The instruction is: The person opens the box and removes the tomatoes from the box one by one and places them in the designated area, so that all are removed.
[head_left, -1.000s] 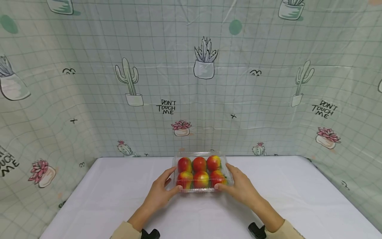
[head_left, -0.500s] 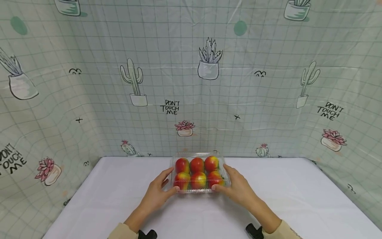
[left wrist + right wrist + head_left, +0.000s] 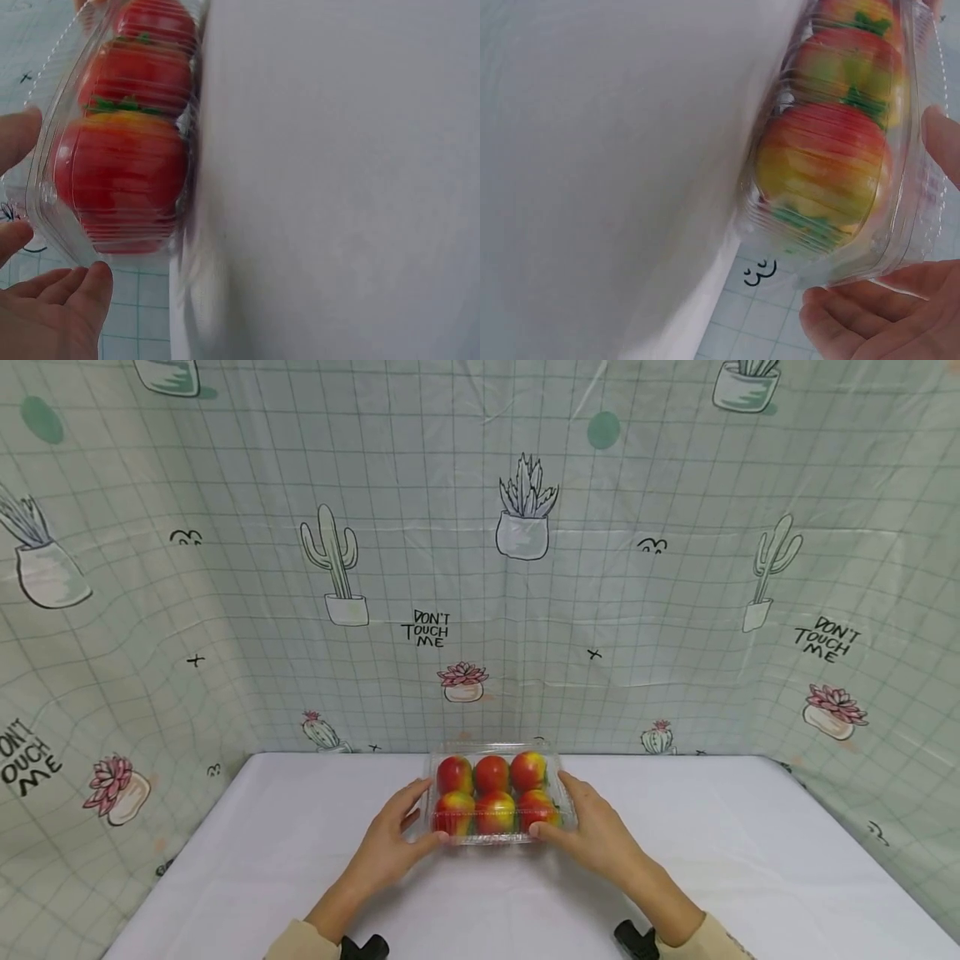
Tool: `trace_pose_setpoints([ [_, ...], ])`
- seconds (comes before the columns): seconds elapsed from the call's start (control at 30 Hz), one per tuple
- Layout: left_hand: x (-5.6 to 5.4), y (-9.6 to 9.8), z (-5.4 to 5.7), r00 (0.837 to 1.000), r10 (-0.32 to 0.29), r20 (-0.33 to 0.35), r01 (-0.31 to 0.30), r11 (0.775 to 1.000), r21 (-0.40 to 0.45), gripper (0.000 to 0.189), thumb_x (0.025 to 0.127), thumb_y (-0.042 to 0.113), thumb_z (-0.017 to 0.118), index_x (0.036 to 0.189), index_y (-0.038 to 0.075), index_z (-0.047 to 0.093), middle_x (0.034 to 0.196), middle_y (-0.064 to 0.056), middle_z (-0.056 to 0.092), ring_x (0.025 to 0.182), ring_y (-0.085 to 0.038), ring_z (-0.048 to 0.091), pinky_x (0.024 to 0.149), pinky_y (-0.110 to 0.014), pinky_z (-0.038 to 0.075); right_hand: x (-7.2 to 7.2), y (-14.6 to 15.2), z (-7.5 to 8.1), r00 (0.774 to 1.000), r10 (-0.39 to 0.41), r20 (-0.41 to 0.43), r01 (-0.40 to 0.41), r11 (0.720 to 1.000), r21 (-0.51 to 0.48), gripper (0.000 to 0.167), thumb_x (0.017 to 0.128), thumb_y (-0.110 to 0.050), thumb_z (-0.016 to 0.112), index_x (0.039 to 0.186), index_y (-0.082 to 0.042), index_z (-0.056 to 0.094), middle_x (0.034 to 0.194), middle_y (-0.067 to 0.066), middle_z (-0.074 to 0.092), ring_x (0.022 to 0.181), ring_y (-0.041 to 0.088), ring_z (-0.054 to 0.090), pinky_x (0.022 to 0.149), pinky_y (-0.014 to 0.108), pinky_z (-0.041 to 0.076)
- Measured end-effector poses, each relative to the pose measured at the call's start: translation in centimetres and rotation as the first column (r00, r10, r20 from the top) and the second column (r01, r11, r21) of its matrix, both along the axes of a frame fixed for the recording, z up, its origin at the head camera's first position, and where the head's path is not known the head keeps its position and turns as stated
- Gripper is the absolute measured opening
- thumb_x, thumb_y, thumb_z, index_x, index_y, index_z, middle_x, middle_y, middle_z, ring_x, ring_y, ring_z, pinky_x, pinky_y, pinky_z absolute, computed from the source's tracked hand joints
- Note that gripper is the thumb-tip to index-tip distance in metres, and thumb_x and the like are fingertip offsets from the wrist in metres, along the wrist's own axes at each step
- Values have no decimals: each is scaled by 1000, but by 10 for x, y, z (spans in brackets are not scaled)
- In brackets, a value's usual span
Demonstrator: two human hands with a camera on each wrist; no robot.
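A clear plastic clamshell box (image 3: pixel 491 840) lies on the table near its far edge, lid down. Inside it several red-and-yellow fruits (image 3: pixel 495 812) stand in two rows; green leaves show on some in the wrist views. My left hand (image 3: pixel 392 835) holds the box's left end, thumb at the front rim and fingers along the side. On the opposite end my right hand (image 3: pixel 603 831) grips in the same way. Fingertips of the left hand (image 3: pixel 56 307) touch the box corner in the left wrist view. The right wrist view has the right hand (image 3: pixel 885 315) at the other corner.
A white cloth covers the table (image 3: pixel 300 843). Behind it and along both sides hangs a pale green checked curtain (image 3: pixel 420 560) printed with potted plants. Black wrist mounts (image 3: pixel 365 948) show near the sleeves at the bottom of the head view.
The box has shifted slightly to the left, with both hands staying on its ends. The head view has also turned a little.
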State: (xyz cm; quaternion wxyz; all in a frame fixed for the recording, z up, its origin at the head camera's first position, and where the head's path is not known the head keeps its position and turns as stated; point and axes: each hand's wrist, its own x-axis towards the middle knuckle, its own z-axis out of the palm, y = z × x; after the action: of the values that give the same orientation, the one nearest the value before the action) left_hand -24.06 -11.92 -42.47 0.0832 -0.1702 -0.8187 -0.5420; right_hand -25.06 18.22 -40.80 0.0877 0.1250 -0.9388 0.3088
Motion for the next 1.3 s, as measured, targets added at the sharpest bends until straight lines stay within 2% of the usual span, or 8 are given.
trace_pose_setpoints([
  [0.13, 0, -4, 0, 999, -5, 50, 6, 1000, -15, 85, 76, 16, 82, 147, 11, 36, 152, -11, 31, 138, -31, 33, 105, -38, 37, 0, 1, 1, 1000, 8, -27, -8, 1000, 3, 95, 77, -55, 73, 146, -3, 34, 143, 19, 41, 131, 39, 40, 103, 57, 36],
  [0.3, 0, -8, -1, 995, -4, 95, 7, 999, -34, 91, 75, 19, 83, 148, 4, 30, 152, -16, 30, 137, -33, 33, 105, -38, 37, 0, 3, 0, 988, 33, -151, -29, 999, 29, 92, 75, -58, 73, 143, -6, 40, 145, 17, 39, 133, 36, 36, 104, 56, 35],
  [0.43, 0, -10, -1, 993, -18, 117, 22, 999, -33, 89, 76, 17, 82, 147, 0, 31, 150, -19, 33, 136, -34, 35, 104, -39, 37, 0, 2, -1, 961, 103, -255, -89, 994, 64, 88, 74, -57, 75, 140, -6, 46, 145, 16, 40, 136, 35, 33, 105, 56, 35],
  [0.6, 0, -11, -2, 990, -60, 129, 60, 998, 3, 86, 77, 14, 81, 146, -1, 33, 149, -20, 34, 135, -34, 37, 104, -40, 37, 1, -2, 0, 922, 198, -331, -165, 978, 127, 85, 73, -52, 78, 138, -6, 49, 142, 13, 45, 138, 31, 31, 106, 54, 34],
  [0.83, -3, -12, -5, 987, -92, 128, 91, 996, 11, 83, 79, 13, 79, 145, -3, 32, 148, -22, 35, 135, -36, 37, 104, -40, 37, 5, -6, 2, 902, 281, -328, -235, 956, 173, 75, 76, -45, 78, 135, -8, 52, 140, 11, 49, 136, 32, 35, 107, 53, 34],
  [1.03, -3, -12, -7, 986, -110, 124, 107, 994, 27, 79, 79, 12, 78, 144, -2, 36, 147, -23, 35, 135, -37, 35, 104, -40, 37, 3, -6, -1, 860, 319, -398, -238, 941, 238, 65, 71, -38, 83, 124, -7, 61, 132, 13, 55, 128, 38, 44, 108, 55, 30],
  [1.3, -3, -13, -8, 991, -106, 78, 106, 994, 7, 80, 78, 13, 80, 143, -4, 37, 153, -20, 26, 136, -34, 34, 104, -38, 37, 4, -5, -1, 876, 327, -355, -253, 938, 239, 57, 78, -32, 80, 126, -8, 61, 134, 11, 54, 128, 31, 45, 104, 48, 40],
])
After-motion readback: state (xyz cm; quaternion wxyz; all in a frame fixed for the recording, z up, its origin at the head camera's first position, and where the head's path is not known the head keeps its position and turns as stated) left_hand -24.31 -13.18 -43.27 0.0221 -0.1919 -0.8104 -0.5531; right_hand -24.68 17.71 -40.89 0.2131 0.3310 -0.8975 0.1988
